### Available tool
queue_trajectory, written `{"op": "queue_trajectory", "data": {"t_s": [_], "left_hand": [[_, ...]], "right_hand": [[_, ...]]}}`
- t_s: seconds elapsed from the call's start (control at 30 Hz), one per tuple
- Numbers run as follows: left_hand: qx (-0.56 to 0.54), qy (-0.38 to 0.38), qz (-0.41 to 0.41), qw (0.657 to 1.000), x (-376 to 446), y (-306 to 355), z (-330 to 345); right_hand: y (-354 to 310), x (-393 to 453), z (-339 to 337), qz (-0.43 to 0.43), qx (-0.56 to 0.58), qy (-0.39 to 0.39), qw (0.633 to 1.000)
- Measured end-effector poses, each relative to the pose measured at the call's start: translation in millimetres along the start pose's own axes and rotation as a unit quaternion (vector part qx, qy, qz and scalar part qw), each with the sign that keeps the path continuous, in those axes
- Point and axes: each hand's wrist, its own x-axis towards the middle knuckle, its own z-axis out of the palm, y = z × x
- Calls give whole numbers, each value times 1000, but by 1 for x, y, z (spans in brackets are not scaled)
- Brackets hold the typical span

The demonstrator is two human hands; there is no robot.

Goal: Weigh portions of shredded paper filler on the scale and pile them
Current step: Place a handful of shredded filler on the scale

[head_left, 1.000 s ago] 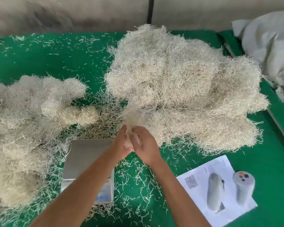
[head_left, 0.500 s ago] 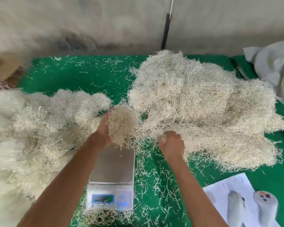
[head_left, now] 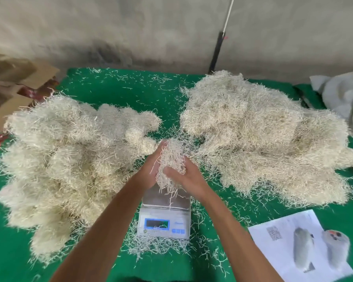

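At the far left edge, cardboard boxes [head_left: 18, 86] sit beside the green-covered counter [head_left: 118, 88]. Next comes the left pile of shredded paper filler [head_left: 65, 159], a broad, lumpy heap spreading from the counter's left side toward the middle. Loose strands are scattered over the green surface around it.

In the middle, the left hand [head_left: 151, 169] and the right hand [head_left: 186, 176] are cupped together around a portion of filler [head_left: 171, 161], fingers curled round it from either side. The clump stands up between the palms, and strands trail down from it to just above the scale [head_left: 164, 218]. The scale lies directly under the hands, its steel platform largely hidden by them; its display faces the person, though the reading is too blurred to make out. A fringe of stray shreds lies along the scale's near edge.

To the right rises the larger right pile of filler [head_left: 269, 143], close to the hands on its left side. Near the lower right, a printed sheet of paper [head_left: 281, 237] lies flat on the counter with two pale, blurred objects on or beside it, possibly handheld devices. A grey cloth [head_left: 342, 96] is bunched at the far right edge.
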Motion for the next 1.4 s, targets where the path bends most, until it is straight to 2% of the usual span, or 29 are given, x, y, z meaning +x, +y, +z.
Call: {"op": "queue_trajectory", "data": {"t_s": [0.03,0.13,0.17,0.27,0.3,0.37,0.47,0.7,0.9,1.2,1.4], "left_hand": [[-50,51,-42,997,-1,-5,-8],[-13,190,-174,966,-6,-13,-18],[8,222,-180,958,-7,-19,-26],[95,285,-185,936,-12,-40,-46],[103,300,-200,927,-16,-49,-51],[87,304,-217,923,-23,-66,-57],[55,282,-183,940,-36,-73,-53],[116,289,-90,946,-51,-77,-45],[172,291,-73,938,-64,-79,-50],[178,305,-94,931,-74,-84,-67],[196,298,-85,930,-75,-90,-74]], "right_hand": [[5,4,5,-7,-17,21,1000],[6,7,15,4,9,105,994],[8,6,16,12,-18,107,994],[21,-3,19,32,-232,85,969],[30,-8,20,33,-247,101,963],[48,-20,21,47,-235,155,958],[67,-31,17,71,-226,193,952],[75,-38,16,61,-198,197,958],[78,-39,19,65,-178,199,962],[81,-24,29,51,-172,201,963],[84,-22,39,17,-156,236,959]]}}
